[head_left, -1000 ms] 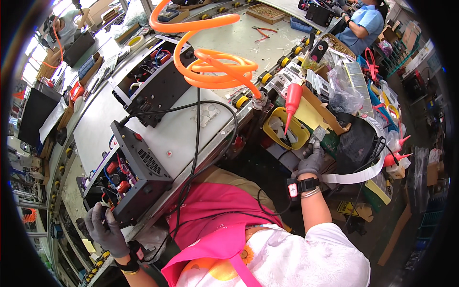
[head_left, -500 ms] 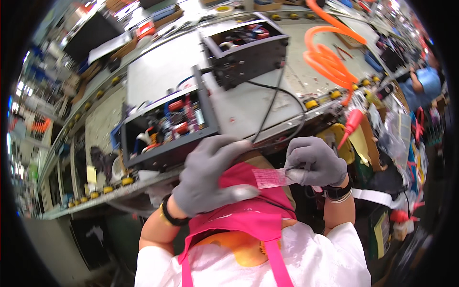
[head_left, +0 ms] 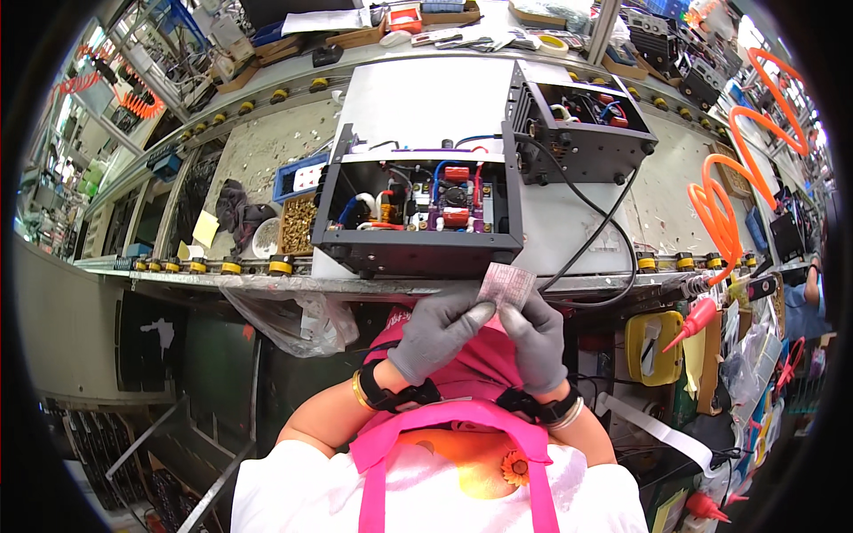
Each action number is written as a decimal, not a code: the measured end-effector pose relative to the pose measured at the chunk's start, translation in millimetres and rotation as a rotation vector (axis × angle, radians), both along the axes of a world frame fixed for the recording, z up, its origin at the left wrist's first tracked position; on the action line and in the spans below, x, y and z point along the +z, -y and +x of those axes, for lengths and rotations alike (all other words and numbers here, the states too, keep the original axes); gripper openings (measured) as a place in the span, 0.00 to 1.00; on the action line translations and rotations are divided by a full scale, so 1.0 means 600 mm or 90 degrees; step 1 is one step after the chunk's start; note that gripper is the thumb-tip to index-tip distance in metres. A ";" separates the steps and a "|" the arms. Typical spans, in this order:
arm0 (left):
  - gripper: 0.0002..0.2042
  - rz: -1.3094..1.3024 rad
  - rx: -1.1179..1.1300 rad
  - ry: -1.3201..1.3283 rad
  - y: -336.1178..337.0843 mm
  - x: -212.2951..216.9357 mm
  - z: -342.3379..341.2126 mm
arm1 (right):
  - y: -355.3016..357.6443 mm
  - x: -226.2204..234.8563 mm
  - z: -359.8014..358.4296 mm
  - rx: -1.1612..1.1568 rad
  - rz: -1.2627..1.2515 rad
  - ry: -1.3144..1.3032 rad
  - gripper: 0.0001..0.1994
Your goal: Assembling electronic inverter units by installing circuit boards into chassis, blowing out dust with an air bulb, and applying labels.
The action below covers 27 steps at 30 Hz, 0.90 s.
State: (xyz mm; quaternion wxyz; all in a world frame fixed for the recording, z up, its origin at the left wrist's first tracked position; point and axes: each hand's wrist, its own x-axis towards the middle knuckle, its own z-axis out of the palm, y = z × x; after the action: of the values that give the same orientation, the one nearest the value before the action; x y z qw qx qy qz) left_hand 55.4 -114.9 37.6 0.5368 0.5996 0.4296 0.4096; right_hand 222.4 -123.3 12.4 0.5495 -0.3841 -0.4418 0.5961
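A small, pale pinkish sheet with fine print [head_left: 507, 285] is pinched between both grey-gloved hands, just in front of the bench edge. My left hand [head_left: 437, 330] grips its lower left side, thumb on top. At the lower right side, my right hand [head_left: 538, 345] holds it the same way; the fingers behind the sheet are partly hidden. Just beyond them stands an open black metal case [head_left: 418, 253], with red parts, wires and a circuit board inside. Behind it to the right, a second open black case [head_left: 582, 147] has a black cable coming from it.
A box of small brass-coloured screws [head_left: 298, 224] and a blue tray [head_left: 298, 178] stand left of the near case. An orange coiled hose [head_left: 718, 209] hangs at the right, with a red-tipped bottle [head_left: 697, 318] below. Yellow rollers [head_left: 281, 265] line the bench edge.
My left hand has come to the sheet and now grips it together with my right hand. The view has turned, so the cases appear straighter and farther right.
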 end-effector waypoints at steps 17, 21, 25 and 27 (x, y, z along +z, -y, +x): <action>0.31 0.628 0.131 -0.593 -0.077 0.063 -0.110 | -0.070 -0.065 -0.073 0.089 0.050 0.188 0.14; 0.30 0.621 0.139 -0.601 -0.084 0.057 -0.110 | -0.071 -0.067 -0.080 0.058 0.090 0.171 0.15; 0.29 0.626 0.152 -0.608 -0.084 0.055 -0.107 | -0.068 -0.061 -0.083 0.036 0.100 0.163 0.16; 0.29 0.626 0.154 -0.605 -0.084 0.058 -0.104 | -0.068 -0.061 -0.084 0.030 0.094 0.163 0.15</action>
State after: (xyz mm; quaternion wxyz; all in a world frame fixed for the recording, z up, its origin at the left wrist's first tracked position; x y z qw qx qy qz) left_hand -7.1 -64.7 72.2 -0.0928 0.8352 0.4468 0.3068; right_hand 172.0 -82.6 -24.4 0.5011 -0.4049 -0.5601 0.5208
